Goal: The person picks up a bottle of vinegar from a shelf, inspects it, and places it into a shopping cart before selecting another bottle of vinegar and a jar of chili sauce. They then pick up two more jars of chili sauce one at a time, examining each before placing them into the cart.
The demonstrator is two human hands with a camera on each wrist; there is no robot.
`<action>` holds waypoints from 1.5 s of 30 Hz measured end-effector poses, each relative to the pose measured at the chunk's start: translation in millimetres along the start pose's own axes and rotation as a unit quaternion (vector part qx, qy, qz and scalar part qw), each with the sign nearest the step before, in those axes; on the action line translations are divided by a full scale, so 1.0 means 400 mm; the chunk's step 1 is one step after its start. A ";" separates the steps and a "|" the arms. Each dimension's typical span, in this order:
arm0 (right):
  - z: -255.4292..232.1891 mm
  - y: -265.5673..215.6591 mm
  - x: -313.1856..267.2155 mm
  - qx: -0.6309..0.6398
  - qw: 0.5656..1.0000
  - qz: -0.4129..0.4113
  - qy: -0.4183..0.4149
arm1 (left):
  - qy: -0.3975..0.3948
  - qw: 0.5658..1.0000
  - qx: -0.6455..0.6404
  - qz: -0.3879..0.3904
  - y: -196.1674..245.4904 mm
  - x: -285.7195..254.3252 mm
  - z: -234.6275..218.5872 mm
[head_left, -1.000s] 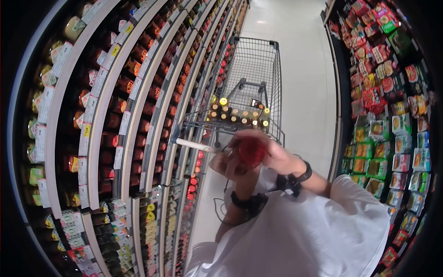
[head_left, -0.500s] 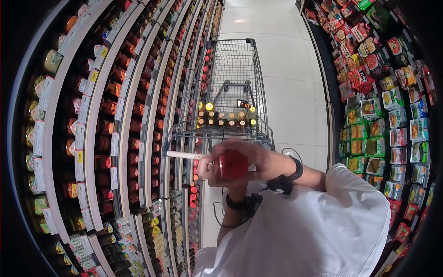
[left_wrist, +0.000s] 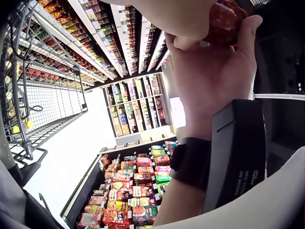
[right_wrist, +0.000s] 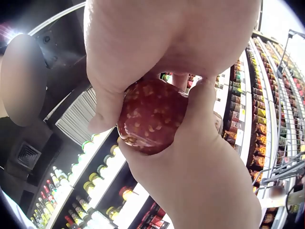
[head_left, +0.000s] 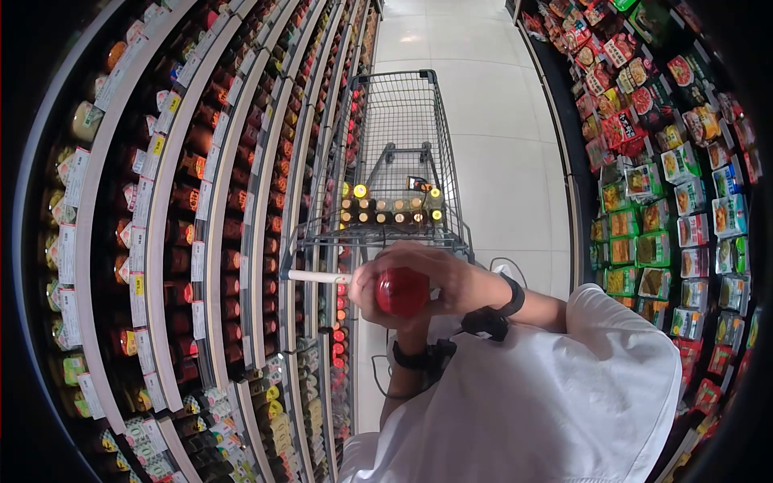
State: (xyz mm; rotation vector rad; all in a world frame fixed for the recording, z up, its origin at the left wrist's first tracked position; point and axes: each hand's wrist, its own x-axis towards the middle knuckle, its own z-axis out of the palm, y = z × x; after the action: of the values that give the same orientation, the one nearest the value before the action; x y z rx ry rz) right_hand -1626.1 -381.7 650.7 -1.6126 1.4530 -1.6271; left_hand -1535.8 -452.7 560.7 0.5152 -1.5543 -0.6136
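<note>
A glass jar of red sauce (head_left: 403, 291) is held between both hands in front of the chest, its round, glossy red top facing the head camera. Pale bits show through the jar's underside in the right wrist view. My left hand (left_wrist: 209, 69) curls round the jar, thumb along its side. The right hand (right_wrist: 167, 40) grips it from the opposite side, thumb and fingers round it. In the head view, the left hand (head_left: 366, 294) is at the jar's left and the right hand (head_left: 451, 278) at its right. Some fingers are hidden behind the jar.
A wire shopping cart (head_left: 403, 121) stands ahead, with several bottles (head_left: 386, 216) at its near end; its pale handle (head_left: 318, 276) lies left of the hands. Shelves of jars (head_left: 201, 201) line the left. Packaged foods (head_left: 644, 217) fill the right side. Pale floor (head_left: 491, 105) runs between.
Both hands have drawn the jar slightly left and lower in the head view, and its top has turned to face the camera more squarely. The head view has shifted, moving the cart left.
</note>
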 end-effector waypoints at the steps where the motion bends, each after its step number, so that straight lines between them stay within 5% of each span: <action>1: 0.000 0.005 -0.001 0.000 1.000 0.003 -0.004 | -0.005 1.000 -0.001 0.003 0.002 0.000 -0.006; 5: -0.004 0.013 -0.001 0.013 1.000 0.019 0.008 | -0.037 0.999 -0.036 -0.006 0.003 0.017 -0.030; 6: -0.007 0.012 0.002 0.019 0.999 0.023 0.018 | -0.107 0.979 -0.126 -0.118 -0.004 0.021 -0.047; 8: -0.014 0.030 0.005 0.097 0.987 0.074 0.101 | -0.215 0.873 -0.270 -0.346 -0.021 0.036 -0.075; 10: -0.030 0.056 0.005 0.152 0.973 0.099 0.143 | -0.217 0.731 -0.450 -0.465 -0.034 0.066 -0.075; 12: -0.062 0.084 0.013 0.179 0.968 0.097 0.149 | -0.238 0.600 -0.608 -0.463 -0.021 0.091 -0.087; 16: -0.073 0.082 0.027 0.076 0.988 0.119 0.067 | -0.255 0.548 -0.637 -0.479 -0.020 0.098 -0.083; 19: -0.079 0.092 0.044 0.003 0.984 0.178 0.033 | -0.183 0.765 -0.342 -0.514 -0.067 0.007 -0.065; 21: -0.071 0.134 0.038 -0.082 0.972 0.219 0.008 | -0.308 0.905 -0.083 -0.282 -0.089 0.038 -0.054; 22: -0.067 0.127 0.055 -0.122 0.963 0.239 -0.006 | -0.348 0.923 0.058 -0.151 -0.099 0.065 -0.041; 23: -0.057 0.170 0.060 -0.138 0.952 0.270 -0.034 | -0.338 0.930 0.095 -0.113 -0.103 0.077 -0.025; 25: -0.071 0.264 0.091 -0.157 0.924 0.336 -0.088 | -0.329 0.923 0.085 -0.179 -0.151 0.027 -0.006; 26: -0.080 0.356 0.082 -0.137 0.958 0.246 -0.059 | -0.318 0.919 0.069 -0.221 -0.169 0.008 0.001; 28: -0.130 0.430 0.153 -0.167 0.923 0.325 -0.126 | -0.318 0.902 0.049 -0.288 -0.216 -0.039 0.011; 29: -0.152 0.492 0.175 -0.205 0.931 0.282 -0.103 | -0.321 0.892 0.039 -0.316 -0.242 -0.054 0.015; 34: -0.276 0.838 0.372 -0.378 0.887 0.203 -0.171 | -0.366 0.885 0.143 -0.247 -0.345 -0.170 0.014; 37: -0.269 1.162 0.406 -0.407 0.809 0.296 -0.302 | -0.445 0.847 0.230 -0.179 -0.321 -0.186 0.025; 38: -0.253 1.233 0.402 -0.406 0.799 0.310 -0.317 | -0.403 0.867 0.234 -0.178 -0.328 -0.203 0.033; 40: -0.190 1.371 0.370 -0.448 0.770 0.357 -0.282 | -0.348 0.877 0.270 -0.193 -0.343 -0.207 0.045; 45: -0.064 1.617 0.288 -0.389 0.788 0.418 -0.232 | -0.328 0.871 0.290 -0.224 -0.350 -0.238 0.020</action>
State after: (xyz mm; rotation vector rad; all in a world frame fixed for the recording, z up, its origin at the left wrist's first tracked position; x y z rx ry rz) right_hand -1908.2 -704.8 152.6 -1.2097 2.2036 -0.0916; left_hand -1541.8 -495.3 396.7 1.2440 -2.3135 -0.7076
